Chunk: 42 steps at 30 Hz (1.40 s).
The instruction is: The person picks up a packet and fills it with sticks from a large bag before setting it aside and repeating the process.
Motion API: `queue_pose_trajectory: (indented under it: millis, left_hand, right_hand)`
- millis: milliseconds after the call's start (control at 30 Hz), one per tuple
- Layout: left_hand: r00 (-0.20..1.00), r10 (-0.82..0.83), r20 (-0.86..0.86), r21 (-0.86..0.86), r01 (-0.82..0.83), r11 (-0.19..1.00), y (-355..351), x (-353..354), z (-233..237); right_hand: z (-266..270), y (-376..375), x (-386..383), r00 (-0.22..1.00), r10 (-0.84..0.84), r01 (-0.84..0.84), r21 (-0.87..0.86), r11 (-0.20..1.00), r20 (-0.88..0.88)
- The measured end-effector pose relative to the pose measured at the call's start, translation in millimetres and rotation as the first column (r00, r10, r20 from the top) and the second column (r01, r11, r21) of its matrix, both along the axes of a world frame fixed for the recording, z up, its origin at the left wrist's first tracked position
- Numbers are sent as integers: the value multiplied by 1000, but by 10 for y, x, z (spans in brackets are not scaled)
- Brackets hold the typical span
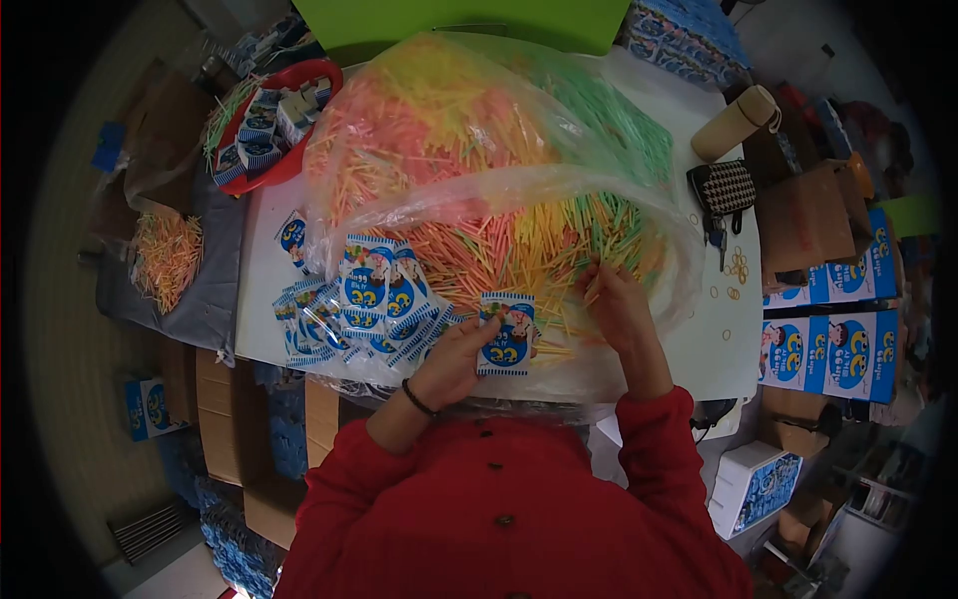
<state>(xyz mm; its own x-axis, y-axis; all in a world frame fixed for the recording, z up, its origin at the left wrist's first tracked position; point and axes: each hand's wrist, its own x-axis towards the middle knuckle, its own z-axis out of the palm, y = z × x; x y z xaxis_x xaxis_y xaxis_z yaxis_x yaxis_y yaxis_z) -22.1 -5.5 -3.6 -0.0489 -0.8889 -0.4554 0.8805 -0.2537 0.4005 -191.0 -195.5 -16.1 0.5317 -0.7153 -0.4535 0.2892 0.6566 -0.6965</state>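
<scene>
In my left hand (452, 364) is a small blue-and-white printed packet (507, 351), pinched at its left edge and held upright over the table's front. My right hand (621, 309) is at the front right of a large clear plastic bag (519, 180), with its fingertips pinched on a few thin coloured sticks. Yellow, pink, orange and green sticks (479, 250) fill the bag and spill toward me. Left of my left hand lies a heap of similar packets (367, 285), overlapping one another.
A red basin (294, 165) with small packets stands at the back left. On the right are a beige bottle (736, 123), a checked pouch (722, 187), keys and several rubber bands (736, 265). Printed boxes (828, 354) are stacked beyond the table (714, 349). More sticks (168, 255) lie far left.
</scene>
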Motion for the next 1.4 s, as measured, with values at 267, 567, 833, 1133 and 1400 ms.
queue_pose_trajectory:
  millis: [267, 567, 833, 1133, 1400]
  left_hand:
    - [947, 130, 295, -106, -103, 989, 8, -56, -165]
    - [665, 105, 740, -203, 71, 977, -22, -7, -28]
    - [590, 156, 792, -255, 88, 963, -2, -22, -36]
    - [734, 154, 661, -307, 77, 949, -54, -78, -59]
    - [778, 204, 594, -388, 55, 920, -220, -154, -62]
  right_hand:
    - [-225, 122, -82, 954, 27, -175, -485, 857, -297]
    - [625, 507, 237, 970, 207, -99, -571, 815, 127]
    - [635, 618, 412, 939, 326, -249, -868, 429, -108]
    - [524, 581, 249, 880, 400, -436, -766, 472, -255]
    - [662, 527, 232, 787, 44, -616, -787, -1, -616]
